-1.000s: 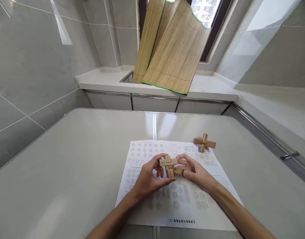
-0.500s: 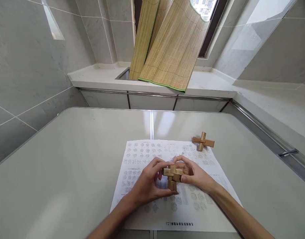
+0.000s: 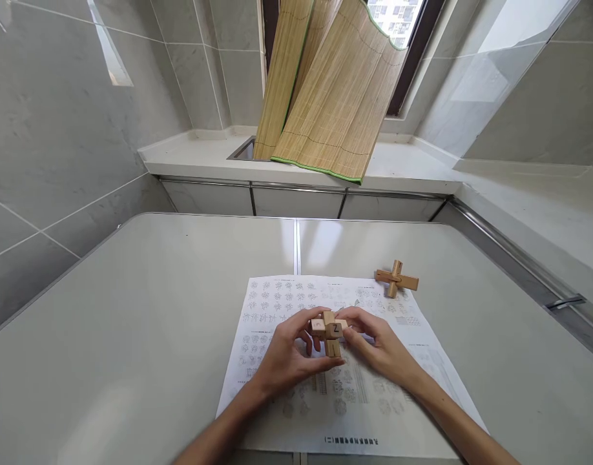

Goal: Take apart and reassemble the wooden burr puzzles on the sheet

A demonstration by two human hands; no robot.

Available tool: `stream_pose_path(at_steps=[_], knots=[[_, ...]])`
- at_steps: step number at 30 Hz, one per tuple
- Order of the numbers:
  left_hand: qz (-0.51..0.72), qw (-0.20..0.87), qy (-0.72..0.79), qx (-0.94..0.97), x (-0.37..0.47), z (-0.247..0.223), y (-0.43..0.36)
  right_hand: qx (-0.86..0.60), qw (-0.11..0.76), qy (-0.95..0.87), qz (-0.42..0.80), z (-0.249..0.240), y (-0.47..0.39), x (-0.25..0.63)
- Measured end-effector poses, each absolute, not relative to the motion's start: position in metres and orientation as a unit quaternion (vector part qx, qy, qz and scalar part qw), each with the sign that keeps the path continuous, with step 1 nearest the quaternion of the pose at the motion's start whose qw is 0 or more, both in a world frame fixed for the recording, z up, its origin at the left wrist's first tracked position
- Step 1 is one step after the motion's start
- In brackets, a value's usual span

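A wooden burr puzzle (image 3: pixel 330 330) of interlocking blocks is held above a printed sheet, with dark marks on its block ends, one like a "2". My left hand (image 3: pixel 294 349) grips it from the left, thumb under the bottom block and fingers at the top. From the right, my right hand (image 3: pixel 378 339) pinches the puzzle's right side between thumb and fingers. Some of its fingertips are hidden behind the blocks. The printed instruction sheet (image 3: pixel 272 387) lies beneath both hands, covered in rows of small diagrams.
A second wooden cross-shaped puzzle (image 3: pixel 396 279) rests at the sheet's upper right corner. The glossy white table (image 3: pixel 132 323) has a seam down its middle. Beyond it are a white ledge (image 3: pixel 199 155) and a bamboo mat (image 3: pixel 335 97) leaning by the window. A metal rail runs along the right.
The puzzle has turned so that its marked block ends face me more squarely, and it sits slightly higher. My right hand's fingers have closed in against its right side.
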State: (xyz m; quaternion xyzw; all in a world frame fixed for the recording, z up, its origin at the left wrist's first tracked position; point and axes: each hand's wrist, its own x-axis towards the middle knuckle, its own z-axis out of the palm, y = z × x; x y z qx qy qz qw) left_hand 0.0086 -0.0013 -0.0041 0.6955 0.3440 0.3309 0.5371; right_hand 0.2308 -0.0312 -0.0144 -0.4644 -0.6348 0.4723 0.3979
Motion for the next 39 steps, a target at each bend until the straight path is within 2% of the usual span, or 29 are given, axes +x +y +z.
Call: stream_pose_path(at_steps=[3,8,12,16,20,24,39], knots=[[0.331,0.513,0.347,0.711,0.008,-0.004,0.0,-0.467,0.399,-0.661,0.43,-0.017,-0.031,0.228],[0.325,0.502,0.347,0.722,0.008,-0.002,-0.001,-0.445,0.37,-0.635,0.512,-0.019,-0.033,0.227],[0.303,0.524,0.359,0.71,0.008,0.0,-0.001,-0.442,0.378,-0.595,0.555,-0.017,-0.033,0.227],[0.295,0.556,0.367,0.685,0.008,-0.001,-0.002,-0.437,0.43,-0.506,0.607,-0.016,-0.028,0.226],[0.32,0.558,0.381,0.664,0.009,-0.003,-0.003,-0.402,0.525,-0.302,0.687,-0.017,-0.018,0.233],[0.308,0.557,0.396,0.662,0.01,-0.002,-0.004,-0.368,0.572,-0.197,0.706,-0.018,-0.011,0.244],[0.303,0.533,0.412,0.674,0.007,-0.003,-0.005,-0.323,0.606,-0.086,0.721,-0.036,-0.001,0.265]])
